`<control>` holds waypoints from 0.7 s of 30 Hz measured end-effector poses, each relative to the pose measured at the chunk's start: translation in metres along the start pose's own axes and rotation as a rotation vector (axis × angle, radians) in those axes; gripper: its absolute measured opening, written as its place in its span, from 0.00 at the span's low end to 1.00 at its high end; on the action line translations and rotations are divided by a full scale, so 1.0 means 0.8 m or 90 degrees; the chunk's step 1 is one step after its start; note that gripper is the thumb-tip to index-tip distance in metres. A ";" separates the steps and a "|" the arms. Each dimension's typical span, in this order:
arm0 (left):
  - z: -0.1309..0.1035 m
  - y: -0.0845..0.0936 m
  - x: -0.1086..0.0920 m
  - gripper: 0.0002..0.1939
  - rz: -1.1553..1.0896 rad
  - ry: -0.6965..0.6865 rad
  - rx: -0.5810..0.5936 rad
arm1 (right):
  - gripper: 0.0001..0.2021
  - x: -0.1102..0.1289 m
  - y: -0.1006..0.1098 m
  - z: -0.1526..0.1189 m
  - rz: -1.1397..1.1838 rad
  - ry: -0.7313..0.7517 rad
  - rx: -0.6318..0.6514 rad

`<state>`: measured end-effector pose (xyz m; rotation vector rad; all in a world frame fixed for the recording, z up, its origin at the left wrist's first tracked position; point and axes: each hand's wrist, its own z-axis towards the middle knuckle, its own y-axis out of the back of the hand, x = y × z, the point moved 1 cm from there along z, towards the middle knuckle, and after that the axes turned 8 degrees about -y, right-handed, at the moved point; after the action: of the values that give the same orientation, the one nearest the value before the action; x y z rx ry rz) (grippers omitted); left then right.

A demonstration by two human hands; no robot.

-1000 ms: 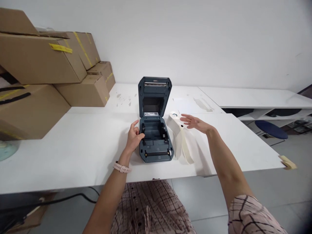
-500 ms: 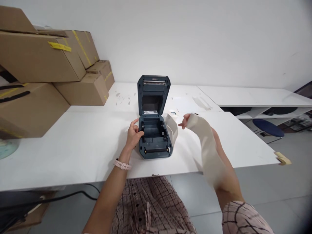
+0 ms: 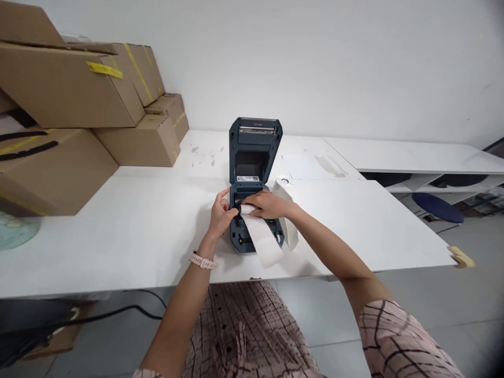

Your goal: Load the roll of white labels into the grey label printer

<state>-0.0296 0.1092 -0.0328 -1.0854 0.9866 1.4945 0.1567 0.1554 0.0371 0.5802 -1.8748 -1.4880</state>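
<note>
A dark label printer (image 3: pixel 255 149) stands on the white table with its lid raised. My right hand (image 3: pixel 268 203) is closed on a small white label roll (image 3: pixel 247 209) inside the printer's bay. From the roll a strip of labels (image 3: pixel 263 241) hangs out over the printer's front. At the bay's left edge is my left hand (image 3: pixel 222 212), its thumb at the roll holder and its fingers bent against the side. A second roll (image 3: pixel 284 181) stands right of the printer, with a loose curled strip (image 3: pixel 292 231) beside it.
Cardboard boxes (image 3: pixel 71 89) are stacked at the left on the table (image 3: pixel 149 236). A white sheet (image 3: pixel 303 167) lies behind the printer to the right. A blue stool (image 3: pixel 438 207) stands past the table's right end, where yellowish tape (image 3: pixel 460 256) sticks to the corner.
My right hand has moved left from beside the printer into its bay, bringing the label roll and strip with it. My left hand stays at the printer's left edge. The view has shifted slightly.
</note>
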 end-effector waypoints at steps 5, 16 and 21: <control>0.000 -0.001 -0.002 0.38 0.003 -0.003 -0.003 | 0.19 0.020 -0.010 -0.040 0.025 0.013 -0.119; -0.007 -0.001 -0.007 0.37 0.002 0.013 -0.007 | 0.20 0.066 -0.050 -0.127 0.140 0.011 -0.200; -0.008 -0.003 -0.001 0.38 0.010 0.034 -0.015 | 0.19 0.079 -0.057 -0.129 0.087 -0.024 -0.230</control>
<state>-0.0266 0.1033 -0.0341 -1.1421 1.0189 1.4997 0.1869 0.0305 0.0204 0.2505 -1.5833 -1.6992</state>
